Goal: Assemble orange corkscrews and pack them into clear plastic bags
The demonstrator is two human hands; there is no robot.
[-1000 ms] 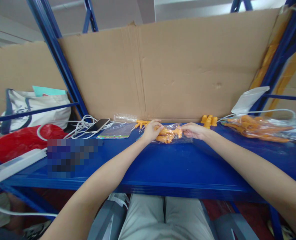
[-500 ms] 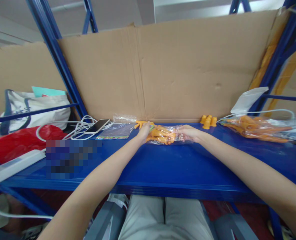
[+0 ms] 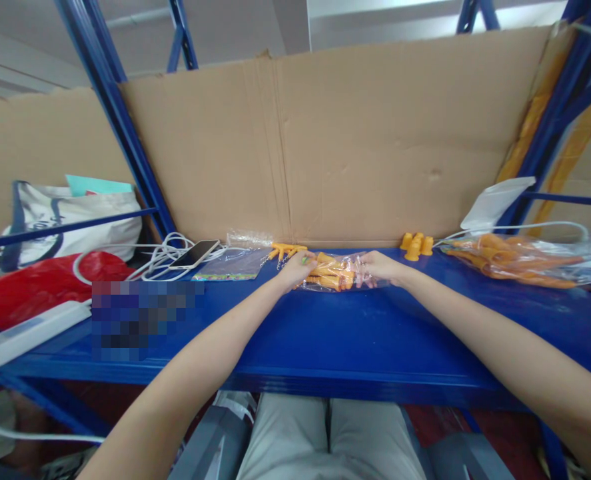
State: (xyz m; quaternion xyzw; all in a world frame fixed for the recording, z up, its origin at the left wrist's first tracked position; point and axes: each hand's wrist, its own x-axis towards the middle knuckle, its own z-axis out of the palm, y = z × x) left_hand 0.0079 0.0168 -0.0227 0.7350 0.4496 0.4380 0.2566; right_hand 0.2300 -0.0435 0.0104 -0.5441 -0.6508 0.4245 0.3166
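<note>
A person is sitting at a blue shelf point(image 3: 325, 333) backed by cardboard point(image 3: 375, 133), both bare arms reaching forward. The left hand point(image 3: 299, 268) and right hand point(image 3: 382, 267) are each closing on an opposite end of a small bag point(image 3: 332, 275), clear plastic filled with orange plastic pieces, which is lying on the shelf between them.

A second ago the left hand was resting flat over the bag's top. It is now sitting lower, at the bag's left end, fingers curled and pinching the plastic. That is leaving a few loose orange pieces point(image 3: 286, 251) on chains uncovered just behind it. The right hand is staying pinched on the right end, and the bag is barely shifting. It looks held taut from both ends rather than pressed down.

Further left, a phone point(image 3: 195, 253) and white cable point(image 3: 161, 257) are lying. To the right are small orange cones point(image 3: 415, 245) and a large bag point(image 3: 515, 261) of similar pieces.
</note>
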